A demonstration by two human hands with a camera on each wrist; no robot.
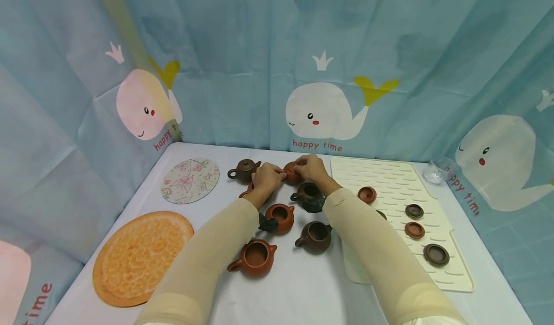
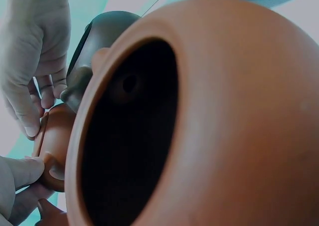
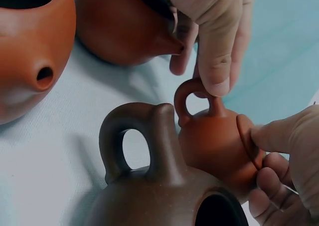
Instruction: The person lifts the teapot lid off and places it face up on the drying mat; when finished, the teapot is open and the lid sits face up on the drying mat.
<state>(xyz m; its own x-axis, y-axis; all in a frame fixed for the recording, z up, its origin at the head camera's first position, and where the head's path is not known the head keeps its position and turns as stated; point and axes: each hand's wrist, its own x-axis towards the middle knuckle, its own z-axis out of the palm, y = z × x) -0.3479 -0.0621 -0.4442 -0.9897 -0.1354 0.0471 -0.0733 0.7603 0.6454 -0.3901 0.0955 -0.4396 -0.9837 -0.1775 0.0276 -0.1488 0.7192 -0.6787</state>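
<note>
At the back of the table, both hands are on a small reddish-brown clay teapot. My left hand pinches its loop handle, most plainly seen in the right wrist view. My right hand holds the lid at the teapot's mouth, thumb on one side and fingers on the other. The lid looks seated against the rim. Close in front stands a dark lidless teapot. Another reddish teapot is partly hidden behind my left hand. A large open teapot fills much of the left wrist view.
More lidless teapots, reddish and dark, stand nearer. A dark lidded teapot is at back left. Several loose lids lie on a cream tray at right. Two round mats lie left; a clear cup stands back right.
</note>
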